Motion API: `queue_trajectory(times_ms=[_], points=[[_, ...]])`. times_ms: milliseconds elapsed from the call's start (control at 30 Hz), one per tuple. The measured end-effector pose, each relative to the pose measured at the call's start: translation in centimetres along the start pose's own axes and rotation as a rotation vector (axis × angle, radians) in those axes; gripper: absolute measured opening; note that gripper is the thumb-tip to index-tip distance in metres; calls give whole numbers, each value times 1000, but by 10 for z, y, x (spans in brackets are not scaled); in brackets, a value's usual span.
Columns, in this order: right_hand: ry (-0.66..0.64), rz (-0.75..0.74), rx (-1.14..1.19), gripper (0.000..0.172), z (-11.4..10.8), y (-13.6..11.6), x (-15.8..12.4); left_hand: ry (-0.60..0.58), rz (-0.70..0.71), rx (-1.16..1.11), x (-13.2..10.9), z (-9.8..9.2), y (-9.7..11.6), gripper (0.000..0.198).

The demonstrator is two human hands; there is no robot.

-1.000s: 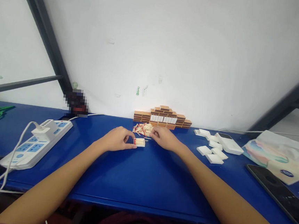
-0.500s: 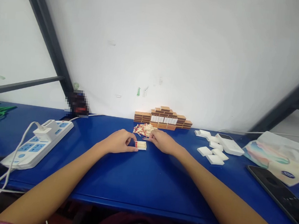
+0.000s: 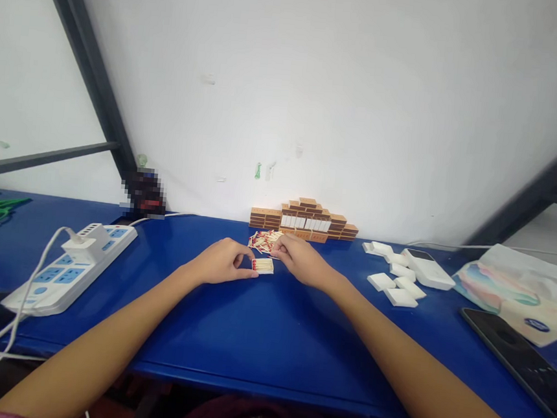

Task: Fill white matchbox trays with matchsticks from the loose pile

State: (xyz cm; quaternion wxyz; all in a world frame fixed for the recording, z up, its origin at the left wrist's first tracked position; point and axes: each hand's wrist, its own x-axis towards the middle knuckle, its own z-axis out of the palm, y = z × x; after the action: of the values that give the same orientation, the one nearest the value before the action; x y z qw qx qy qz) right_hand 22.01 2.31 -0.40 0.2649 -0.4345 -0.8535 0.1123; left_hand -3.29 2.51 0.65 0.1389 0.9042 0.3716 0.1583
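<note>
A small white matchbox tray (image 3: 265, 267) lies on the blue table with a row of red-headed matches in it. My left hand (image 3: 222, 262) grips its left end between thumb and fingers. Just behind the tray, a loose heap of matches (image 3: 261, 239) is spread out, heads pointing various ways. My right hand (image 3: 298, 257) is at the heap's near right edge, thumb and fingertips pinched on a match, most of it hidden by the fingers.
Stacked brown matchboxes (image 3: 305, 218), with white trays set upright among them, stand against the wall. To the right are several white trays (image 3: 401, 298), a white device (image 3: 428, 269), a tissue pack (image 3: 515, 288) and a phone (image 3: 519, 360). A power strip (image 3: 73, 272) lies left.
My right hand has moved slightly left and away from me, over the edge of the match heap. The left hand and the tray have shifted very slightly away from me.
</note>
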Motion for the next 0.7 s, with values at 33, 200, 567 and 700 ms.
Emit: queue_trajectory(times_ms=[33, 200, 567, 700], points=[[-5, -14, 8, 13, 0, -1, 0, 1, 2, 3, 0, 0, 0, 43], [-59, -4, -13, 15, -2, -5, -1, -23, 15, 26, 1, 0, -1, 41], [-153, 32, -42, 12, 4, -18, -3, -36, 1, 47, 1, 0, 0, 44], [-164, 36, -53, 11, 5, -19, -3, -43, 23, 67, 1, -1, 1, 45]])
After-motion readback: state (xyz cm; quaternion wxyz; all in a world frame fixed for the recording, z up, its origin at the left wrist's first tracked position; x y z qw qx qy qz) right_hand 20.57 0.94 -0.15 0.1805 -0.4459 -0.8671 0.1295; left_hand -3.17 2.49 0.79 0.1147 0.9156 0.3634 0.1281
